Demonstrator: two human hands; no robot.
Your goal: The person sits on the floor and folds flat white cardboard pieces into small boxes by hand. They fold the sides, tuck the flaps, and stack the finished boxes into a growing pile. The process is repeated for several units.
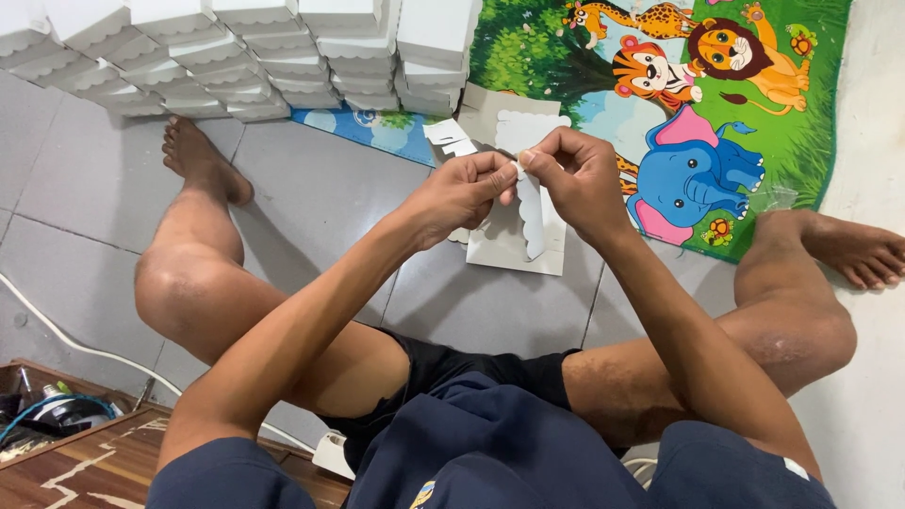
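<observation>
Cardboard piece (531, 203): a flat white box blank with a scalloped edge, held up between both hands above the floor, hanging down from the fingertips.
Left hand (462, 193): fingers pinched shut on the top edge of the cardboard piece, thumb and forefinger meeting at its upper corner.
Right hand (580, 179): also closed in a pinch on the same top edge, fingertips just beside those of the left hand, nearly touching.
Flat blanks (514, 247): more unfolded white and grey card sheets lying on the floor right under the hands, partly on the play mat; how many sheets I cannot tell.
Finished boxes (255, 47): white lidded cardboard boxes with scalloped lid edges, stacked in rows and leaning along the top of the view; all are closed, so what is inside cannot be told.
Play mat (801, 141): green, with cartoon tiger, lion, giraffe and blue elephant, spread on the floor beyond the hands.
Floor (311, 188): grey tiles; the person sits on it with bare legs spread to either side of the blanks.
Wooden tray (85, 462): at lower left, holding a dark bundle with a blue cord.
White cable (57, 330): runs across the tiles by the left knee.
</observation>
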